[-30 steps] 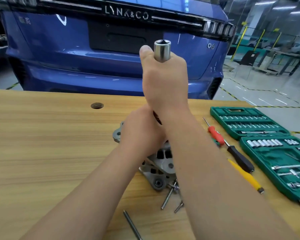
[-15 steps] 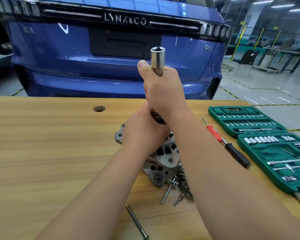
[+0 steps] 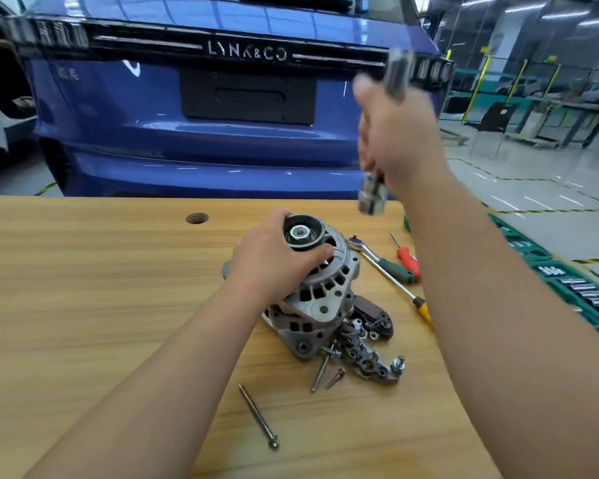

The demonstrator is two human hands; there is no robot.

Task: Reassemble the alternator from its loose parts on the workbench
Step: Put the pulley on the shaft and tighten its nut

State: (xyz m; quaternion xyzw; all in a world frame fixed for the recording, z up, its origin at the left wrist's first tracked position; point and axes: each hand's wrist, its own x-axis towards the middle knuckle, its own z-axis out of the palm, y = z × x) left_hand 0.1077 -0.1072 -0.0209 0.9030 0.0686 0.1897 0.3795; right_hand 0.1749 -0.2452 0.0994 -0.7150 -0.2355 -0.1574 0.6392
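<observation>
Behind the wooden bench [image 3: 83, 288] a blue car [image 3: 222, 133] closes off the workshop. Up close, the left hand [image 3: 274, 261] has its fingers curled round the pulley [image 3: 303, 233] on top of the alternator [image 3: 325, 299], which stands tilted mid-bench. The right hand [image 3: 402, 140], fingers wrapped round a blurred socket tool [image 3: 372, 200], hangs above and to the right, clear of the pulley nut [image 3: 298, 233]. If that socket lands off-centre, I reckon it may skid off the nut and round its corners. A hard twist could spin the pulley through the left grip or rock the tilted housing. The loose bolts [image 3: 320, 369] just beside its foot could then scatter, and the long bolt [image 3: 258, 414] nearer the bench edge might roll off.
</observation>
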